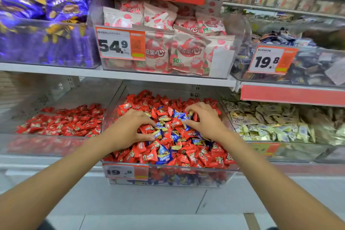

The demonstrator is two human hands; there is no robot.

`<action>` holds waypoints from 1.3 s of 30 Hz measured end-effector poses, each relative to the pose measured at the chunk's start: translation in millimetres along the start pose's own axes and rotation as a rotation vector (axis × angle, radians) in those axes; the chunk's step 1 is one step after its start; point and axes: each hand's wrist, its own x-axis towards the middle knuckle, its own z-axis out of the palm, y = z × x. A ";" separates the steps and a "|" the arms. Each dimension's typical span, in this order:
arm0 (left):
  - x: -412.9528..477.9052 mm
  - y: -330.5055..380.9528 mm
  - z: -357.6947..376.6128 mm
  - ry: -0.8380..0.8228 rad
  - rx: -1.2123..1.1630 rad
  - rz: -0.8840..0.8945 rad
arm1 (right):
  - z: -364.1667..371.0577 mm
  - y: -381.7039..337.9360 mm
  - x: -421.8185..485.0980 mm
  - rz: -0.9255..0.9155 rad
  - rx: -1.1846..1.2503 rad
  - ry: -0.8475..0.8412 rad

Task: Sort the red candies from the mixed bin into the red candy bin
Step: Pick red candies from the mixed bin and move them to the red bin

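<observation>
Your bare arms (61,183) reach in from the bottom edge to the mixed bin (168,167) on the lower shelf. Your left hand (128,127) curls fingers and thumb round a few red candies (146,129) near the pile's middle. Your right hand (205,119) claws into blue and gold candies (182,116); whether it grips any cannot be told. The red bin (46,145) sits just beside the mixed bin, on its left, so your left hand is nearer. Carry its catch straight leftward over the walls between.

White shelves (130,75) (grey tiled floor (149,201))
</observation>
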 end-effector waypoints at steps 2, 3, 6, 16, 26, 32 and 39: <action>-1.1 3.1 -4.3 0.036 -0.020 0.026 | -8.2 1.1 -2.8 0.014 0.046 0.007; -2.2 6.0 -6.9 0.048 -0.012 0.027 | -11.8 0.8 -6.2 0.006 0.063 0.021; -6.0 11.5 -11.1 0.113 -0.048 0.029 | -25.6 -2.1 -23.5 -0.029 0.104 0.025; -14.4 19.9 -3.6 -0.063 -0.068 0.065 | -13.2 -20.0 -78.5 -0.025 -0.097 -0.391; -14.6 22.8 1.4 0.036 -0.077 0.047 | 11.2 -30.0 -67.7 -0.072 0.267 -0.249; -15.2 23.1 -4.2 0.127 -0.164 0.029 | -15.5 -22.5 -56.6 -0.019 0.386 -0.129; -12.0 28.1 -12.8 0.184 -0.204 -0.016 | -21.1 -25.4 -54.9 0.052 0.426 -0.098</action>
